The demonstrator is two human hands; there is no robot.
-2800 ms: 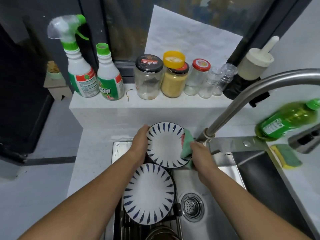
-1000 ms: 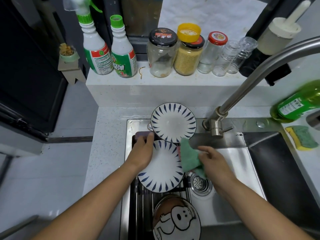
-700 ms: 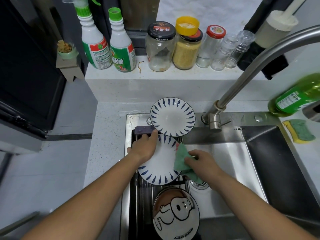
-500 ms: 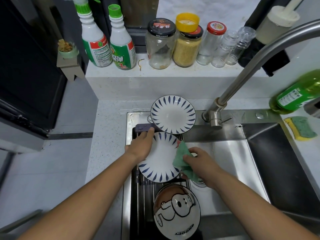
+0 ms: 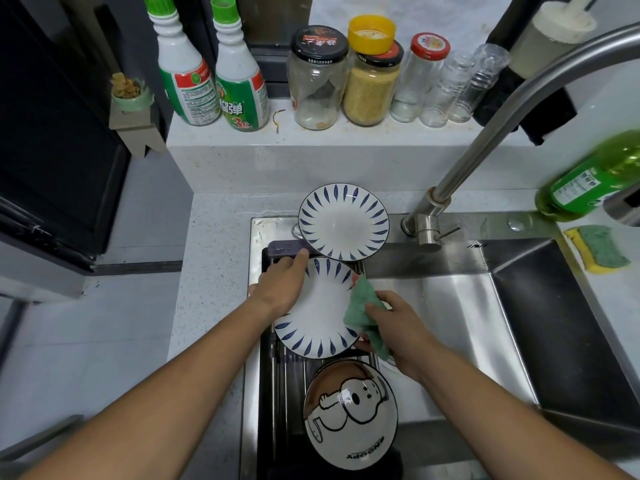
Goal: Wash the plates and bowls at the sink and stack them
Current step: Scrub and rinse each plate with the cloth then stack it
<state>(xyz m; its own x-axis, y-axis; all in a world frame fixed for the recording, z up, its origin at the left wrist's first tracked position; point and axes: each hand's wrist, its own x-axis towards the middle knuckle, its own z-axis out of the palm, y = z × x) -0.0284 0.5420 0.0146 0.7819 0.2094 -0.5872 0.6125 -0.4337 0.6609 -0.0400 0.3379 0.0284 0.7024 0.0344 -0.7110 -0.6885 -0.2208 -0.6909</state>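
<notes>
White round ceramic plate with blue-dash rim (image 5: pixel 318 320) at frame centre, on dark sink rack (image 5: pixel 291 372). Left hand (image 5: pixel 282 289) clasps its left edge. Right hand (image 5: pixel 398 327) curls fingers round green cloth (image 5: pixel 362 311) touching right rim. Plate face lies left of cloth, so right hand nearer.

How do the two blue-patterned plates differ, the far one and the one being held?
The far plate sits untouched at the back edge of the sink. The near plate is held by the left hand while the right hand holds a green cloth against it. The far plate shows whole; the near plate is partly covered. Both are white with blue rim strokes.
</notes>
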